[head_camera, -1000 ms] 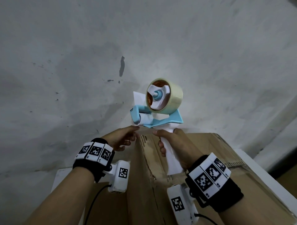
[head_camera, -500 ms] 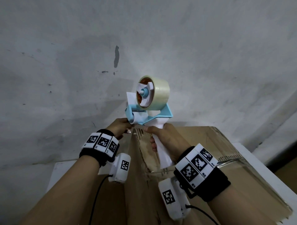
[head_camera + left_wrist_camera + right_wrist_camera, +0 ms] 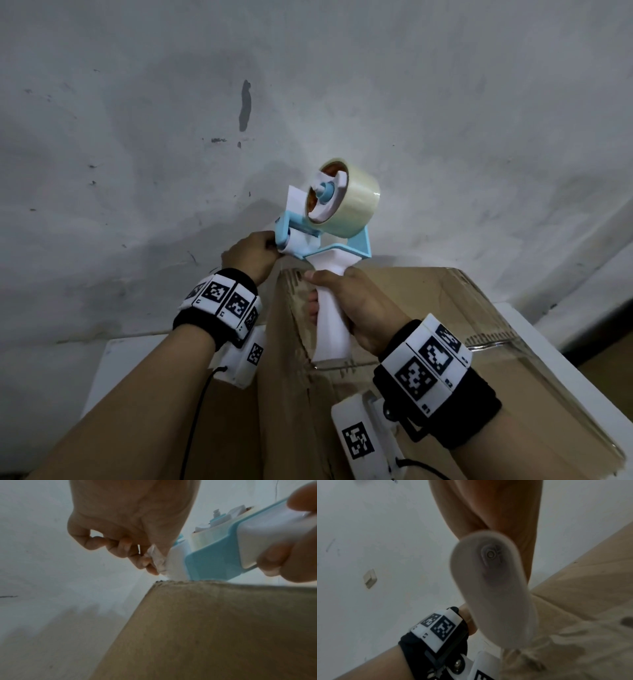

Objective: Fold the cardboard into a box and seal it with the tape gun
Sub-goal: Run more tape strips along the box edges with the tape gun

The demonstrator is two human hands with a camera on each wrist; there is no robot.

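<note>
A blue and white tape gun with a roll of clear tape is held upright above the far top edge of the brown cardboard box. My right hand grips its white handle. My left hand is at the gun's roller end, and in the left wrist view its fingertips pinch the loose clear tape end beside the white roller, just above the box's corner. A strip of clear tape lies across the box's top.
The box stands on a white table against a stained grey wall. The table's right edge shows beyond the box. A small switch plate is on the wall.
The tape gun has stayed above the box's far edge. My left hand has risen from below the roller to its end and now pinches the tape there.
</note>
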